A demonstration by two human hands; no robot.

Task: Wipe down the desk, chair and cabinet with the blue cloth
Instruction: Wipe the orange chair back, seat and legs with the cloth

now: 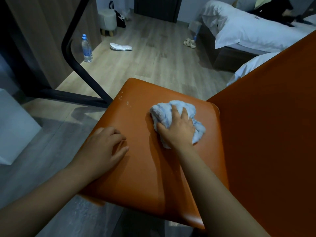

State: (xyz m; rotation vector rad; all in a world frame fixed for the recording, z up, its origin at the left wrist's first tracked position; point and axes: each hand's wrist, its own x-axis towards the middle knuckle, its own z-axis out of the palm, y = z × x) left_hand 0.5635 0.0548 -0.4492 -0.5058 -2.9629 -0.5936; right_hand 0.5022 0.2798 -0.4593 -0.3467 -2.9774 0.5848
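The right hand (177, 129) grips the bunched blue cloth (164, 112) against the orange chair (136, 168) seat, toward its far right part near the backrest. Its fingers curl over the top of the cloth, the thumb tucked at the left side; folds spill out beyond the fingertips and to the right of the palm. The left hand (106, 147) rests on the seat's near left edge, fingers loosely curled, holding nothing. A water bottle (86, 48) stands on the floor far left.

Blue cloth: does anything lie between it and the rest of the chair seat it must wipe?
No object does. The right hand holds the blue cloth on the chair seat; only the left hand rests on its left side, apart from the cloth, and pale specks dot the far left edge.
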